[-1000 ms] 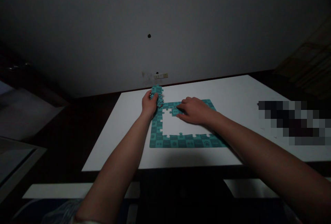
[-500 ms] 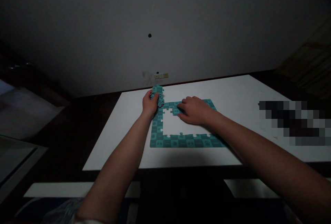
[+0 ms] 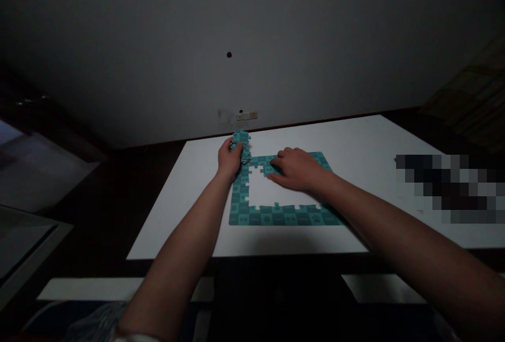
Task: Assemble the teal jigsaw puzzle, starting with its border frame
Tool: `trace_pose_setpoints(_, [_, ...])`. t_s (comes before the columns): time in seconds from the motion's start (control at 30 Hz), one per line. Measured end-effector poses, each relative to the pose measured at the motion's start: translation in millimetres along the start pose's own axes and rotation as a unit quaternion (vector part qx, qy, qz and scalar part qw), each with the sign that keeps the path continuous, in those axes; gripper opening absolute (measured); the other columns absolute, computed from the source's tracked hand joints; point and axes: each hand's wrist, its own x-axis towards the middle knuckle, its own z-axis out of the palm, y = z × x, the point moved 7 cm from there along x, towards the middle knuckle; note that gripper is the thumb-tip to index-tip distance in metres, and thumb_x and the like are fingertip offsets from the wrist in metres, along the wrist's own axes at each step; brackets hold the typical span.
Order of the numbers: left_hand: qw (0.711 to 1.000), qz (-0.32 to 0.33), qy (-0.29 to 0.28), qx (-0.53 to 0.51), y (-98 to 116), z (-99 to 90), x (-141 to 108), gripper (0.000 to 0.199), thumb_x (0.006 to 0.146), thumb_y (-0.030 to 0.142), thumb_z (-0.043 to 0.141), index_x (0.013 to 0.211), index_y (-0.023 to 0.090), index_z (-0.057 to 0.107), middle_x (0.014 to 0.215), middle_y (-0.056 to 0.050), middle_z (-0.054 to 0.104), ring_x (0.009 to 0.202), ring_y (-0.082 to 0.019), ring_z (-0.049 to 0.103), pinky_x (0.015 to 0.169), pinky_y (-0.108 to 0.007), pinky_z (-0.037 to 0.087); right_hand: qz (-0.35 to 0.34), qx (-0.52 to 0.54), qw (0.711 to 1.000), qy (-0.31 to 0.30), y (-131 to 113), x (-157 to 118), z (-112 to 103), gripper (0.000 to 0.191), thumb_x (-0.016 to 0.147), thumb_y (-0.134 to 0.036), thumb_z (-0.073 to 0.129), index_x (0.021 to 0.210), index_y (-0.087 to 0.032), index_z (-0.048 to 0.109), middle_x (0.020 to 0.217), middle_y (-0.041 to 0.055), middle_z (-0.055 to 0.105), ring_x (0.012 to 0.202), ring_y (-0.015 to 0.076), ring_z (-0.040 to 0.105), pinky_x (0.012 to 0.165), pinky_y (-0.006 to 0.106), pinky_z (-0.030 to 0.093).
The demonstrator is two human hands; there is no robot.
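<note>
Narrow grip: left hand (image 3: 228, 160) on teal puzzle pieces (image 3: 240, 141), pointing away; right hand (image 3: 296, 169) flat on puzzle frame (image 3: 282, 215), long axis crosswise.

Bare forearms (image 3: 181, 231), with a white sleeve edge (image 3: 134, 338).

Matt teal puzzle pieces (image 3: 284, 219); smooth white tabletop (image 3: 355, 137)

A white rectangular tabletop (image 3: 347, 139) stretches away to a far edge set close along the wall. Roughly mid-table lies a rectangular frame of interlocked teal jigsaw puzzle pieces (image 3: 276, 215), flat on the surface, printed with a darker checker pattern and paw motifs, its open centre showing white. Near the tabletop's right edge sits a dark object (image 3: 445, 189), too pixelated to identify.
</note>
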Motion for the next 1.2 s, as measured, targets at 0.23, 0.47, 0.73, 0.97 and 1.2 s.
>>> trace_pose_setpoints(0.23, [1.000,0.002,0.001,0.004,-3.6,-1.1,1.7,0.035,0.092,0.044,0.088,0.117,0.022,0.078,0.096,-0.004,0.079,0.069,-0.014,0.068,0.058,-0.025,0.061,0.007,0.002,1.000,-0.003,0.7,0.2,-1.7,0.051,0.114,-0.063,0.058,0.121,-0.020,0.086,0.119,0.0210,0.081,0.112,0.0399,0.072,0.093,0.051,0.049])
trace_pose_setpoints(0.47, [1.000,0.006,-0.005,0.012,-9.6,-2.5,4.4,0.039,0.092,0.045,0.085,0.123,0.022,0.078,0.095,-0.003,0.078,0.069,-0.014,0.068,0.060,-0.026,0.063,0.006,0.009,1.000,-0.002,0.7,0.4,-2.3,0.054,0.116,-0.064,0.053,0.121,-0.022,0.086,0.120,0.0209,0.081,0.114,0.0406,0.073,0.093,0.052,0.049])
trace_pose_setpoints(0.73, [1.000,0.003,0.004,0.018,-8.0,-3.1,4.3,0.038,0.093,0.046,0.087,0.122,0.023,0.078,0.096,-0.004,0.080,0.070,-0.016,0.071,0.062,-0.027,0.063,0.009,0.003,1.000,0.001,2.8,0.7,1.0,0.049,0.112,-0.063,0.060,0.127,-0.023,0.084,0.123,0.0191,0.082,0.112,0.0385,0.073,0.091,0.049,0.049])
trace_pose_setpoints(0.97, [1.000,0.012,0.000,0.018,-10.4,-4.4,6.3,0.038,0.093,0.046,0.088,0.122,0.024,0.080,0.100,-0.005,0.081,0.076,-0.017,0.073,0.067,-0.029,0.063,0.010,-0.005,1.000,0.003,3.7,0.2,1.7,0.052,0.113,-0.062,0.059,0.132,-0.020,0.082,0.126,0.0210,0.080,0.113,0.0396,0.073,0.090,0.049,0.048])
trace_pose_setpoints(1.2, [0.999,0.024,0.006,0.030,-7.2,-5.9,5.4,0.034,0.093,0.043,0.089,0.121,0.024,0.081,0.102,-0.006,0.083,0.080,-0.018,0.073,0.070,-0.028,0.063,0.018,0.002,1.000,0.007,3.0,-0.9,0.5,0.050,0.111,-0.061,0.061,0.135,-0.022,0.081,0.130,0.0212,0.079,0.116,0.0413,0.073,0.094,0.051,0.048])
